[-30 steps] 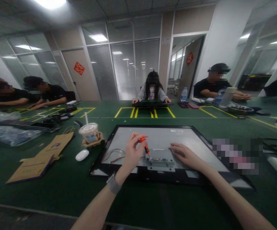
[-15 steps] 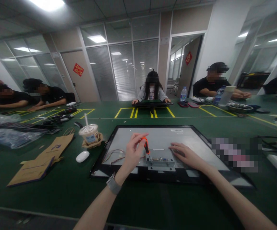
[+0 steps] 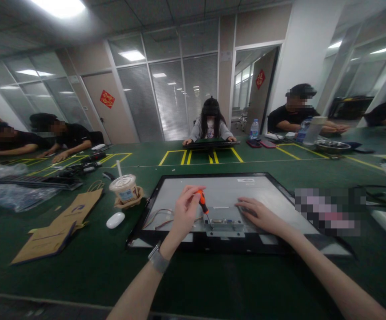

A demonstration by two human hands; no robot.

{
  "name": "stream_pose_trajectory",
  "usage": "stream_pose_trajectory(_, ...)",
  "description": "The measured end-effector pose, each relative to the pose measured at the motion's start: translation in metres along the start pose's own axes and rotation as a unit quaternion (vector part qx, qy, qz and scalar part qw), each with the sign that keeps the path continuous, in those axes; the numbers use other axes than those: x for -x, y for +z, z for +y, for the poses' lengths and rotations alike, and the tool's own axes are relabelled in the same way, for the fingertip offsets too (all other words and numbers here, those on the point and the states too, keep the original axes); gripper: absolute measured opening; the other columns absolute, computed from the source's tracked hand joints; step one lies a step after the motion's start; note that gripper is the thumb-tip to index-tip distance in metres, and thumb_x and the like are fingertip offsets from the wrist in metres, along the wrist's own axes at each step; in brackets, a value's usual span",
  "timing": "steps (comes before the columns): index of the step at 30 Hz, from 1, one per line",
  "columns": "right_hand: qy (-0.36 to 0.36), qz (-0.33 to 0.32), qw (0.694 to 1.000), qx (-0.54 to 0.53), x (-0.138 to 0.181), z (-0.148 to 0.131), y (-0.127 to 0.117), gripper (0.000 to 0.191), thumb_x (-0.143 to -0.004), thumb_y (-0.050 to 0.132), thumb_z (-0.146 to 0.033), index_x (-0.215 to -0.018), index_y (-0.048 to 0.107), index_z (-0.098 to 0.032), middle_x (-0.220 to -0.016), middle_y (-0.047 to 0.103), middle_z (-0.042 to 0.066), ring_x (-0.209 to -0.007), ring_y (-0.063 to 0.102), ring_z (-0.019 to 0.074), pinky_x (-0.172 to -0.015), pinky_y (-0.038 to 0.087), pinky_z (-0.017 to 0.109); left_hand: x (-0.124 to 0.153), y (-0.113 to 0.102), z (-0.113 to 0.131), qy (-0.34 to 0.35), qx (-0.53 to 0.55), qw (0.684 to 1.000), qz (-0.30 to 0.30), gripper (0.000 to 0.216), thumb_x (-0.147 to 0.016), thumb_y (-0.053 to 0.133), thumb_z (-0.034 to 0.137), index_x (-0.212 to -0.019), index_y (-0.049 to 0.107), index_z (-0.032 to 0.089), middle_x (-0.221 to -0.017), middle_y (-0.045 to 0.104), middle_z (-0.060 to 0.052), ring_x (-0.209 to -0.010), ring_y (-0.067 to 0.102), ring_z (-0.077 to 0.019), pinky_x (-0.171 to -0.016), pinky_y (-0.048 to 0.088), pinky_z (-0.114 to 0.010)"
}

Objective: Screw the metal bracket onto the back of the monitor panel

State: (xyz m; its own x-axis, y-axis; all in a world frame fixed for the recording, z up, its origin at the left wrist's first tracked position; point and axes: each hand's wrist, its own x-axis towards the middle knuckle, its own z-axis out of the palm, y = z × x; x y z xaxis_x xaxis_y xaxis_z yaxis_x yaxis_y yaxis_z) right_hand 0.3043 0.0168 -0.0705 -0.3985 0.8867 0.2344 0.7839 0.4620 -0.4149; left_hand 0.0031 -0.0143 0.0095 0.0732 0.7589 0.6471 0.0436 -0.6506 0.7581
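Observation:
A black-framed monitor panel [image 3: 279, 189] lies face down on the green table in front of me, its grey metal back up. My left hand [image 3: 185, 212] is closed on a small orange-handled screwdriver [image 3: 202, 202], whose tip stands on a metal connector bracket [image 3: 225, 226] near the panel's front edge. Thin coloured wires [image 3: 158, 216] run across the panel to the left of that hand. My right hand [image 3: 259, 214] rests flat on the panel just right of the bracket, fingers stretched out, holding nothing.
To the left stand a lidded drink cup [image 3: 124, 188], a white mouse [image 3: 115, 219] and a brown paper bag [image 3: 59, 222]. Plastic-wrapped parts [image 3: 16, 193] lie far left. Other people sit around the table [image 3: 196, 275]; one opposite holds another panel [image 3: 210, 144]. Cables [image 3: 379, 195] lie at right.
My hands hold the same places on the panel; the screwdriver's tilt has shifted slightly. The view has tipped up a little.

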Motion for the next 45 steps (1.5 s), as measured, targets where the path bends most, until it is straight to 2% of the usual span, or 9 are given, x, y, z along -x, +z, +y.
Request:
stream_pose_trajectory(9, -0.010, 0.009, 1.000, -0.004, 0.001, 0.003, 0.003, 0.043, -0.094, 0.046, -0.035, -0.130, 0.066, -0.023, -0.144, 0.059, 0.013, -0.134, 0.053, 0.0288, -0.117, 0.036, 0.054, 0.000, 0.000, -0.005, 0.001, -0.015, 1.000, 0.008, 0.026, -0.091, 0.065, 0.040, -0.101, 0.078, 0.020, -0.097, 0.060, -0.007, -0.087, 0.061, -0.0180, -0.079, 0.051, -0.030)
stream_pose_trajectory(13, -0.003, 0.004, 1.000, -0.002, 0.002, 0.000, 0.002, 0.045, -0.095, 0.045, -0.035, -0.132, 0.065, -0.020, -0.145, 0.057, 0.015, -0.135, 0.052, 0.0303, -0.117, 0.035, 0.054, -0.004, -0.006, -0.005, -0.004, -0.034, 0.999, 0.005, 0.028, -0.094, 0.060, 0.037, -0.111, 0.076, 0.020, -0.088, 0.061, -0.005, -0.083, 0.062, -0.0168, -0.078, 0.051, -0.029)
stream_pose_trajectory(19, -0.002, -0.005, 1.000, 0.009, 0.001, -0.003, -0.001, 0.044, -0.095, 0.045, -0.035, -0.132, 0.065, -0.021, -0.146, 0.057, 0.014, -0.135, 0.052, 0.0300, -0.117, 0.036, 0.055, -0.003, -0.009, -0.011, -0.010, 0.012, 1.000, -0.010, 0.031, -0.098, 0.054, 0.040, -0.112, 0.074, 0.020, -0.100, 0.068, -0.008, -0.093, 0.067, -0.0203, -0.086, 0.053, -0.034)
stream_pose_trajectory(24, -0.001, -0.011, 1.000, 0.026, 0.001, -0.003, -0.002, 0.045, -0.094, 0.045, -0.031, -0.133, 0.064, -0.021, -0.146, 0.057, 0.014, -0.136, 0.052, 0.0302, -0.117, 0.036, 0.055, -0.001, -0.006, -0.009, 0.019, -0.027, 0.999, -0.003, 0.024, -0.091, 0.066, 0.037, -0.104, 0.078, 0.021, -0.096, 0.061, -0.006, -0.088, 0.063, -0.0170, -0.080, 0.053, -0.029)
stream_pose_trajectory(31, -0.006, -0.008, 0.999, 0.034, 0.000, -0.003, 0.001, 0.045, -0.094, 0.044, -0.029, -0.133, 0.064, -0.019, -0.145, 0.058, 0.015, -0.135, 0.053, 0.0299, -0.116, 0.036, 0.054, 0.001, -0.004, -0.007, -0.001, 0.036, 0.999, -0.029, 0.033, -0.099, 0.052, 0.036, -0.120, 0.071, 0.019, -0.103, 0.067, -0.009, -0.093, 0.067, -0.0187, -0.085, 0.055, -0.033)
stream_pose_trajectory(34, -0.005, -0.011, 0.999, 0.039, 0.000, -0.004, 0.000, 0.045, -0.095, 0.044, -0.029, -0.134, 0.063, -0.019, -0.146, 0.057, 0.015, -0.136, 0.052, 0.0298, -0.117, 0.036, 0.053, 0.003, -0.002, -0.010, 0.004, 0.030, 0.999, -0.021, 0.031, -0.098, 0.055, 0.037, -0.116, 0.073, 0.020, -0.108, 0.065, -0.009, -0.096, 0.066, -0.0192, -0.085, 0.054, -0.032)
stream_pose_trajectory(38, 0.002, -0.019, 0.999, 0.041, 0.001, -0.007, -0.002, 0.046, -0.095, 0.043, -0.030, -0.135, 0.063, -0.019, -0.147, 0.056, 0.015, -0.137, 0.051, 0.0305, -0.116, 0.036, 0.054, 0.003, -0.001, -0.010, 0.022, -0.022, 0.999, 0.007, 0.022, -0.091, 0.066, 0.033, -0.106, 0.077, 0.022, -0.096, 0.059, -0.006, -0.087, 0.062, -0.0164, -0.080, 0.053, -0.029)
stream_pose_trajectory(41, 0.005, -0.023, 0.999, 0.042, 0.001, -0.009, -0.003, 0.047, -0.095, 0.043, -0.029, -0.135, 0.062, -0.018, -0.148, 0.055, 0.016, -0.138, 0.050, 0.0306, -0.117, 0.035, 0.053, 0.003, -0.002, -0.007, 0.023, -0.026, 0.999, 0.006, 0.024, -0.095, 0.060, 0.032, -0.108, 0.076, 0.021, -0.091, 0.059, -0.005, -0.082, 0.061, -0.0157, -0.076, 0.053, -0.028)
stream_pose_trajectory(45, 0.009, -0.028, 0.999, 0.045, 0.000, -0.009, -0.003, 0.047, -0.095, 0.043, -0.029, -0.136, 0.062, -0.017, -0.148, 0.054, 0.016, -0.137, 0.050, 0.0299, -0.117, 0.035, 0.052, 0.006, -0.002, -0.006, 0.005, 0.011, 1.000, -0.016, 0.032, -0.100, 0.051, 0.035, -0.118, 0.071, 0.018, -0.101, 0.065, -0.008, -0.090, 0.066, -0.0181, -0.081, 0.055, -0.030)
